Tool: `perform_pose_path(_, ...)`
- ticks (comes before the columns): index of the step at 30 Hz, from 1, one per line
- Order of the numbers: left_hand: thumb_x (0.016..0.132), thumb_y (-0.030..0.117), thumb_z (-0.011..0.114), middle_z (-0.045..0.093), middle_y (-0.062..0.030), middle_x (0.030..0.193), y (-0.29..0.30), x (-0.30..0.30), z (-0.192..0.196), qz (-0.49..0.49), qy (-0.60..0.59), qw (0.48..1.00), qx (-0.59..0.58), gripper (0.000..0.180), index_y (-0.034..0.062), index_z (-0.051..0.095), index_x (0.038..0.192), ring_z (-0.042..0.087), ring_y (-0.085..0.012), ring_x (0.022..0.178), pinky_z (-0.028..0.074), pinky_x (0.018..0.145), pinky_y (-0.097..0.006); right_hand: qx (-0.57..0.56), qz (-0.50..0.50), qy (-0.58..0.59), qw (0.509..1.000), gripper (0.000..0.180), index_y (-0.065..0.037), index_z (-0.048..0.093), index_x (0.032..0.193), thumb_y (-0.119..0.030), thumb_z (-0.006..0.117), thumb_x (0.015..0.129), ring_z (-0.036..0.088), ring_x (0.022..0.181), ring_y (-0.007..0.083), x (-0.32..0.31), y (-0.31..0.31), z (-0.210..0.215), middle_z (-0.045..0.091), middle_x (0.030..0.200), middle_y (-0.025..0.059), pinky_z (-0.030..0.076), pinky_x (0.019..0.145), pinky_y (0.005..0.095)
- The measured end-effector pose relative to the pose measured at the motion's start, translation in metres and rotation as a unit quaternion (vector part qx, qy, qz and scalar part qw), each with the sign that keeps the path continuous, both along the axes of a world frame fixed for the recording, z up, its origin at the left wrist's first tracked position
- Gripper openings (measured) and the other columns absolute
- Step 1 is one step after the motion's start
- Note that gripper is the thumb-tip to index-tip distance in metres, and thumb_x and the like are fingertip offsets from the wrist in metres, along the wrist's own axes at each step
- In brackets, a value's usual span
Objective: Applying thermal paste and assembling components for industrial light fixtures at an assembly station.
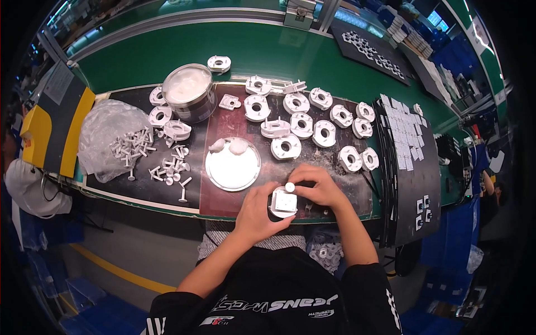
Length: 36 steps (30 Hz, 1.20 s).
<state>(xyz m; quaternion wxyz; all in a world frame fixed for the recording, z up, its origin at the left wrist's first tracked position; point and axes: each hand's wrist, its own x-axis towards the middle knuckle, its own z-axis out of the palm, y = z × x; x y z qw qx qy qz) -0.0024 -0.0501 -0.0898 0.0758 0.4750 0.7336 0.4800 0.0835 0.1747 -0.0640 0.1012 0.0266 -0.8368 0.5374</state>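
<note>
At the near edge of the dark work mat, both hands meet over one white plastic housing. Left hand cups the housing from the left and below, fingers curled round its side, thumb on its near edge; housing sits in the palm-side of those fingers, squarish face up. Right hand comes in from the right, fingers bent, thumb and forefinger pinched shut on a small white round-headed pin, which sits just above the housing's top edge, touching or nearly so; can't tell which. Right fingertips lie right beside the housing's upper right corner.

Just left of the hands, a round white dish with two pale lumps on its far rim. Farther left, loose white pins scattered on the mat, more on a clear plastic bag. Beyond the hands, many white ring-shaped housings lie in loose rows. A round clear tub stands at the far left of the mat. Right of the mat, a black tray with small white pieces.
</note>
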Motion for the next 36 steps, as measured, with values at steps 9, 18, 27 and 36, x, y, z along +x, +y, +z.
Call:
perform_pose_path(9,0.073,0.030,0.091,0.063,-0.0156,0.127,-0.001,0.001,0.001,-0.005,-0.009,1.000,-0.006,0.085,0.0050,0.048,0.141,0.059,-0.0353,0.115,0.048,0.100,-0.046,-0.099,0.036,-0.103,0.989,0.013,0.002,0.076,0.101,-0.008,0.076,0.092,0.067,0.092,0.0178,-0.005,0.010,0.007,0.074,0.099,0.0085,0.052,0.084,0.0319)
perform_pose_path(18,0.072,0.030,0.092,0.064,-0.0160,0.125,0.000,0.001,0.001,-0.004,-0.007,1.000,-0.006,0.084,0.0041,0.049,0.140,0.060,-0.0356,0.115,0.049,0.100,-0.046,-0.149,0.012,-0.191,0.970,0.014,0.000,0.077,0.096,-0.013,0.079,0.093,0.064,0.084,0.0077,-0.014,0.007,0.011,0.074,0.089,0.0018,0.052,0.077,0.0263)
perform_pose_path(27,0.070,0.028,0.093,0.064,-0.0146,0.127,-0.011,0.002,0.009,-0.005,-0.068,0.997,0.037,0.084,0.0039,0.052,0.139,0.060,-0.0356,0.116,0.049,0.101,-0.045,-0.160,-0.030,-0.167,0.972,0.025,0.000,0.074,0.096,-0.022,0.065,0.103,0.062,0.082,0.0098,-0.011,0.010,-0.006,0.071,0.091,0.0021,0.050,0.076,0.0267)
perform_pose_path(36,0.067,0.017,0.095,0.058,-0.0154,0.131,-0.088,-0.167,0.111,0.159,0.011,0.972,0.171,0.096,0.0034,0.041,0.145,0.062,-0.0246,0.114,0.050,0.093,-0.036,-0.134,-0.094,-0.082,0.983,0.020,-0.001,0.076,0.088,-0.017,0.067,0.099,0.062,0.082,0.0133,0.003,0.007,-0.016,0.070,0.089,0.0044,0.048,0.074,0.0285)
